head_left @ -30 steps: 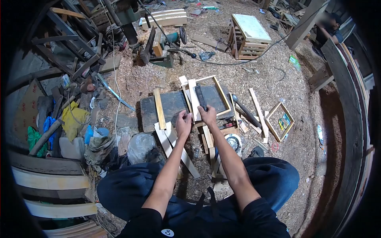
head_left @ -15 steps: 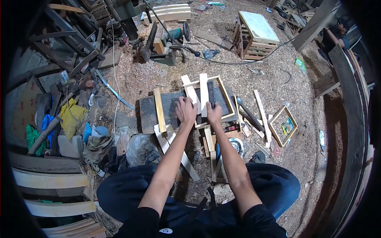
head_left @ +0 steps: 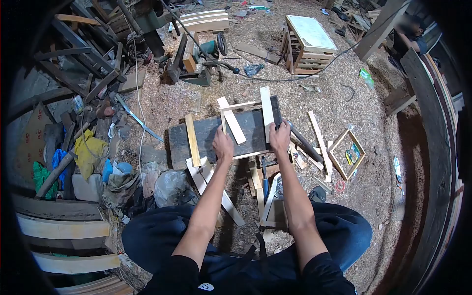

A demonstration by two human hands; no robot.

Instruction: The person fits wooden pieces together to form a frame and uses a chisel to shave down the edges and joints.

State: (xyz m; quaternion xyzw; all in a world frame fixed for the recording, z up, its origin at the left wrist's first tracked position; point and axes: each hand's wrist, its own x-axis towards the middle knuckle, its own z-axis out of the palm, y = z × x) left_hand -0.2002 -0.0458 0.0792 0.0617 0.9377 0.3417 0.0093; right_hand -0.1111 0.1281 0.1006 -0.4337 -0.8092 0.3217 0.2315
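My left hand point(head_left: 223, 143) is closed on the left side of a thin rectangular wooden frame point(head_left: 242, 105), which lies over a dark board point(head_left: 189, 132). My right hand point(head_left: 280, 138) grips the frame's right end, where a pale wooden strip point(head_left: 267, 108) and a dark flat bar point(head_left: 276, 109) run up from the fingers. Which of these the right fingers clasp is partly hidden. Inside the frame a second pale strip point(head_left: 232, 120) lies slanted. A yellowish strip point(head_left: 192, 140) rests on the board left of my left hand.
A hammer-like tool with a dark handle point(head_left: 307, 146) lies right of the board. Beyond it are a long strip point(head_left: 319, 140) and another small frame point(head_left: 346, 154). A slatted crate point(head_left: 309, 44) stands farther back. A person point(head_left: 410, 37) sits at the far right.
My hands have moved apart. The left now holds the frame's left side, and the right has shifted right with the strip and dark bar. The frame has shifted left.
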